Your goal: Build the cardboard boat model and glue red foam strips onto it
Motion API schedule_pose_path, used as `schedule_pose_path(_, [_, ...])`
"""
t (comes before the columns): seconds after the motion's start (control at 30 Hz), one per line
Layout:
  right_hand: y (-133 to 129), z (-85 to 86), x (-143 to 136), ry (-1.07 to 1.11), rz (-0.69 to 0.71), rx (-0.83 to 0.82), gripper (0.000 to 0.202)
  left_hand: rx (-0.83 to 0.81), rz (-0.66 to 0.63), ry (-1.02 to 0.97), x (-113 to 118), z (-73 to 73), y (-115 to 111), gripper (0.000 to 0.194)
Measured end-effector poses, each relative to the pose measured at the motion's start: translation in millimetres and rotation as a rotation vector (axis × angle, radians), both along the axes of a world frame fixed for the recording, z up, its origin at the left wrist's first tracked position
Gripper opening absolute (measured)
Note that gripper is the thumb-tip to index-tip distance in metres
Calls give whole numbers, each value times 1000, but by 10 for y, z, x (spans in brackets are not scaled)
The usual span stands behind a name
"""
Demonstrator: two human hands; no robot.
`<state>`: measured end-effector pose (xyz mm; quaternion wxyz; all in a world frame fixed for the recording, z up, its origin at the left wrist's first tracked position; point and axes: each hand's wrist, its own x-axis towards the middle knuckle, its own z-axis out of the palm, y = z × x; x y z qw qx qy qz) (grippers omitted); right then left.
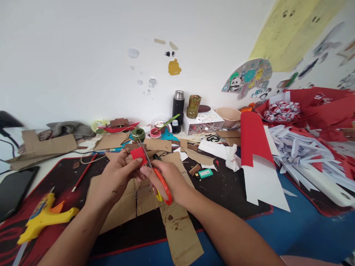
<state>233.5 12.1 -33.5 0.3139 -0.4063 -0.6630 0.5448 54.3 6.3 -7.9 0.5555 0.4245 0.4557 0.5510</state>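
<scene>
My left hand (118,177) pinches a small piece of red corrugated cardboard (138,154), its ridges facing up. In my right hand (169,175) is a pair of scissors (164,184) with orange and yellow handles. Their blades lie along the right edge of the red piece; whether they touch it I cannot tell. Both hands are close together above brown cardboard sheets (119,212) on a dark mat with a red border (222,199). A long strip of stained cardboard (180,236) reaches toward the front edge.
A yellow glue gun (46,218) and a red pencil (84,173) lie at the left, a phone (16,192) beyond them. A teal lighter (204,173), paint jars (138,134) and a black flask (178,107) are farther back. Red paper (255,138) and white paper strips (302,151) fill the right.
</scene>
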Motion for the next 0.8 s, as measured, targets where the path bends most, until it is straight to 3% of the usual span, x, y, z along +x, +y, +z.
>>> schedule_pose_path(0.8, [-1, 46, -10, -35, -30, 45, 53, -3, 6, 11, -8, -26, 11, 45])
